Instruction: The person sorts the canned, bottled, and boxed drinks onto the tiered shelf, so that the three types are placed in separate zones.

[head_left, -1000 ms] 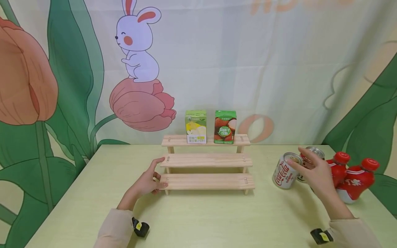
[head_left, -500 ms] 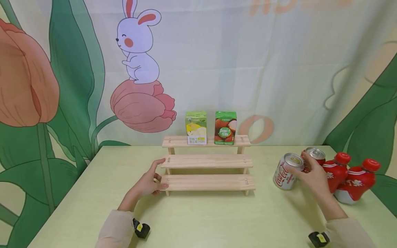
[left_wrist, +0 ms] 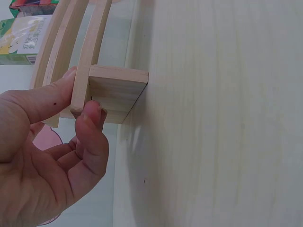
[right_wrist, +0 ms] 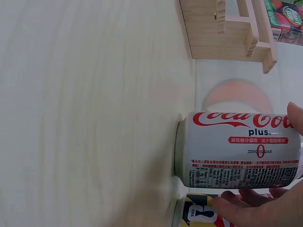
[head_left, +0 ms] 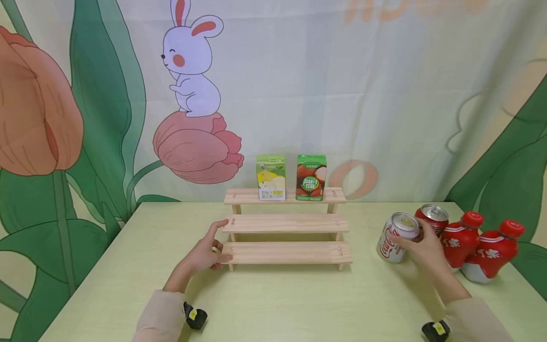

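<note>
My left hand [head_left: 204,254] holds the left end of a three-step wooden display rack [head_left: 286,252]. The left wrist view shows the thumb and fingers pinching the end of its lowest plank [left_wrist: 84,80]. On the right, my right hand [head_left: 427,249] grips a white Coca-Cola can [head_left: 391,240] near its top. In the right wrist view the thumb is on one side of the white can [right_wrist: 236,151] and the fingers on the other, between it and a red can [right_wrist: 201,210]. The white can stands upright on the table, as far as I can tell.
Two juice boxes, one yellow-green [head_left: 271,178] and one green with lychees [head_left: 311,178], stand on the top step. Behind the right hand is the red can, beside two red bottles [head_left: 459,242] near the table's right side. A printed curtain [head_left: 278,85] hangs behind the table.
My right hand has moved left and down from above the cans, and its fingers have closed round the white can. The left hand stays at the rack.
</note>
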Available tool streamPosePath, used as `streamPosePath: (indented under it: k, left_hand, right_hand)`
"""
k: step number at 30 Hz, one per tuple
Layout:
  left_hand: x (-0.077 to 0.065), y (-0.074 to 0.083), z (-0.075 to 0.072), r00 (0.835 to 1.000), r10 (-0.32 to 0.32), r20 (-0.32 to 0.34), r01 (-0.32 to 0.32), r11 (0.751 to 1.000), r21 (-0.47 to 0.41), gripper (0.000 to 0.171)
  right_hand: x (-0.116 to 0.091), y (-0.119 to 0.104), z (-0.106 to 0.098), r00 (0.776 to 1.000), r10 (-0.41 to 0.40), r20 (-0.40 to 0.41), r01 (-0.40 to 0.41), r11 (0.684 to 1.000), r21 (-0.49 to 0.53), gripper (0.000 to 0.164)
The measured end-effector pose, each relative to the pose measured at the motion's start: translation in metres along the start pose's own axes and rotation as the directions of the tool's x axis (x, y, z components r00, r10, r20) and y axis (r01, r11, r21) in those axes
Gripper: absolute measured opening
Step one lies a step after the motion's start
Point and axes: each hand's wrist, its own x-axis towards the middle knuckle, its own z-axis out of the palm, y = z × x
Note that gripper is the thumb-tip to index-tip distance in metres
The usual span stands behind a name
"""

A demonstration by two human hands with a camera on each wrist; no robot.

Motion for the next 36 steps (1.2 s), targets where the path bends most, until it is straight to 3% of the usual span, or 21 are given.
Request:
streamPosePath:
  k: [18,28,36]
  left_hand:
    - [0.000,-0.001,0.000,1.000,-0.006,-0.018,0.007,1.000,0.011,0.087]
    - [0.000,-0.002,0.000,1.000,-0.004,-0.014,0.005,1.000,0.013,0.087]
    - [0.000,0.000,0.000,1.000,-0.010,-0.016,0.011,1.000,0.018,0.086]
  right_hand:
    - [0.004,0.001,0.008,1.000,0.031,0.003,-0.031,0.999,-0.016,0.101]
    - [-0.002,0.001,0.012,0.997,0.017,-0.075,-0.013,0.999,0.053,0.094]
    - [-0.006,-0.002,0.010,0.997,0.013,-0.078,-0.009,0.998,0.055,0.092]
